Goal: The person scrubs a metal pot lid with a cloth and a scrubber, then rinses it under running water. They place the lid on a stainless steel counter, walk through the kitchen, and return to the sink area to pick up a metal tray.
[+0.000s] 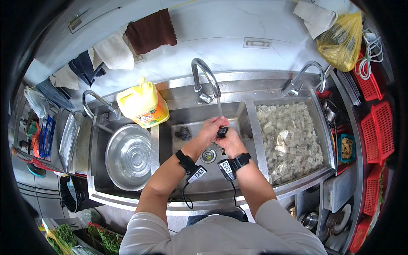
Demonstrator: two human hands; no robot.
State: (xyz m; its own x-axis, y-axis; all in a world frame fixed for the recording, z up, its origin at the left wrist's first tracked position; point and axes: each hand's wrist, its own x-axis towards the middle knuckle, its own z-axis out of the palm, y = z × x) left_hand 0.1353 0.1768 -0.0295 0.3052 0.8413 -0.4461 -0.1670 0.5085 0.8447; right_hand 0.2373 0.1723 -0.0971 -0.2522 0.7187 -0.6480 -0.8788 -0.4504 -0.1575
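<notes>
Both of my hands are close together over the middle sink basin (197, 188), beneath the running water from the curved chrome faucet (204, 76). My right hand (234, 140) is closed around a black-ended object (222, 131), perhaps the handle of a tool; the rest of it is hidden. Against it, at the upper left, lies my left hand (212, 127), and its grip on the object cannot be made out. Under the hands is the round drain strainer (208, 156) with green bits in it. A dark scouring pad (183, 134) rests on the basin floor to the left.
A large metal bowl (127, 159) stands in the left basin beside a yellow jug (140, 102). Translucent, ice-like chunks (287, 140) fill the right basin. Red plastic baskets (377, 134) line the far right. Cloths (151, 32) hang along the wall. Leafy greens (67, 236) lie at lower left.
</notes>
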